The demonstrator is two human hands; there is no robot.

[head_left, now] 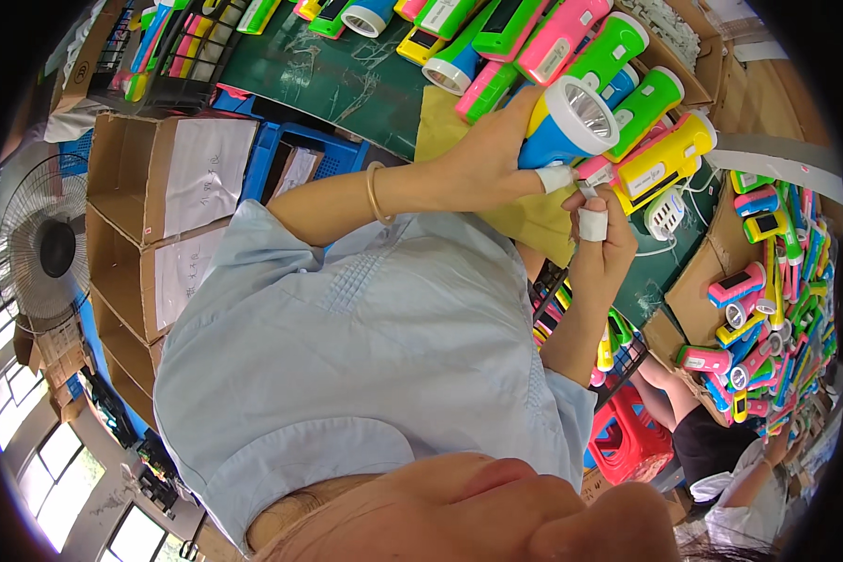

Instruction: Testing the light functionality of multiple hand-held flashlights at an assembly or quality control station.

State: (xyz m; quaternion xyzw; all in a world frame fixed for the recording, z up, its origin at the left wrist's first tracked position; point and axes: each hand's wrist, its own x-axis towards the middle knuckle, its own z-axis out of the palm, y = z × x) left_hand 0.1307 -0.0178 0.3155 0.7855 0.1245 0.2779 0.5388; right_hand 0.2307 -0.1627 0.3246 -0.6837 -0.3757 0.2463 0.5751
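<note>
A blue and yellow flashlight (560, 126) with a white rim and a silvery reflector is held in my left hand (496, 155), fingers around its body and lens end facing up and right. White tape wraps my left thumb. Just below it, my right hand (601, 229), with white tape on a finger, pinches a small pale piece beside the flashlight; its kind is too small to tell. Close to the right hand, a yellow flashlight (660, 169) and a green flashlight (648, 108) lie on the table. A yellow cloth (436, 126) lies under my left forearm.
More coloured flashlights line the green table (347, 89). A white multi-port USB charger (665, 214) with cables sits right of my hands. A large carton (698, 281) borders a heap of flashlights. Cardboard compartments (122, 178), a fan (56, 245), a red stool (632, 440) and another person (745, 478) are around.
</note>
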